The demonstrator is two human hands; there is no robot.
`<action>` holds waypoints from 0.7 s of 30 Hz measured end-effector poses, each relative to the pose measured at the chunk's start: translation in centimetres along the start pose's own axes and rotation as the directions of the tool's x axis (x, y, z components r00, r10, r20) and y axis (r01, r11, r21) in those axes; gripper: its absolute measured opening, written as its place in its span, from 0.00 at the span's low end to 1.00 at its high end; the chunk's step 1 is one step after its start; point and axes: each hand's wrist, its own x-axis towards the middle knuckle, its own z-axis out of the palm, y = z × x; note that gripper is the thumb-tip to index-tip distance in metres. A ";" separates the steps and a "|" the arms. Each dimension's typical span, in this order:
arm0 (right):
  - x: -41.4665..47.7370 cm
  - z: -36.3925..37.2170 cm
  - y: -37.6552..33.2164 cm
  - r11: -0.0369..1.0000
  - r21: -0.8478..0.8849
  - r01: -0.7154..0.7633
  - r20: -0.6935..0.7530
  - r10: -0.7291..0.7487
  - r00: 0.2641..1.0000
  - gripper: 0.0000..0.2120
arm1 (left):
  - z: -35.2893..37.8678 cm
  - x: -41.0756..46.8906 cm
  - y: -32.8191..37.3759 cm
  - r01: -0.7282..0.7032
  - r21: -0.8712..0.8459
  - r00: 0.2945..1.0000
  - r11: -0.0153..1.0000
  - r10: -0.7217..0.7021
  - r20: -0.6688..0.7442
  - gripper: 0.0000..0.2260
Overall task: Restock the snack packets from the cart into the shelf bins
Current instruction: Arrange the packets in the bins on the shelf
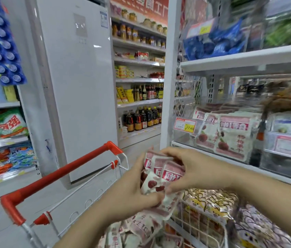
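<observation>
Both of my hands hold a bunch of pink-and-white snack packets (160, 178) above the cart (191, 222). My left hand (134, 190) grips the bunch from below and the left. My right hand (189, 170) curls over its top and right side. More of the same packets (141, 230) lie in the cart under my hands. Matching packets (230, 136) stand in a clear shelf bin (182, 138) up to the right, behind a price tag (185, 126).
The cart's red handle (59, 176) runs to the left. A tall white unit (80, 86) stands ahead. Shelves of bottles (141, 119) lie behind it, detergent bags (8, 126) to the left. Yellow patterned packets (211, 203) fill the cart's right side.
</observation>
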 end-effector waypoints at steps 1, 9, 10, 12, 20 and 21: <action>-0.2 -0.5 -0.2 0.999 -0.029 0.025 -0.073 -0.027 0.997 0.28 | -0.2 0.7 0.6 -0.040 0.043 0.999 0.998 0.041 -0.011 0.34; -0.3 -6.9 -0.3 0.807 -0.560 0.188 -0.388 -0.456 0.801 0.28 | -2.3 9.6 4.7 -0.268 0.553 0.889 0.789 0.424 -0.175 0.40; -0.1 -7.9 0.0 0.756 -0.635 0.160 -0.400 -0.499 0.769 0.28 | -2.4 11.2 4.9 -0.261 0.599 0.863 0.757 0.461 -0.206 0.38; 0.5 -9.8 0.6 0.649 -0.755 0.090 -0.407 -0.572 0.712 0.29 | -2.2 14.4 5.1 -0.243 0.655 0.825 0.715 0.508 -0.248 0.35; 3.7 -15.8 5.8 0.542 -0.820 -0.184 -0.430 -0.369 0.824 0.34 | 0.2 24.7 4.4 -0.228 0.710 0.860 0.666 0.479 -0.173 0.35; 4.1 -16.2 6.3 0.553 -0.806 -0.212 -0.433 -0.306 0.848 0.34 | 0.4 25.4 4.1 -0.222 0.719 0.880 0.658 0.454 -0.143 0.34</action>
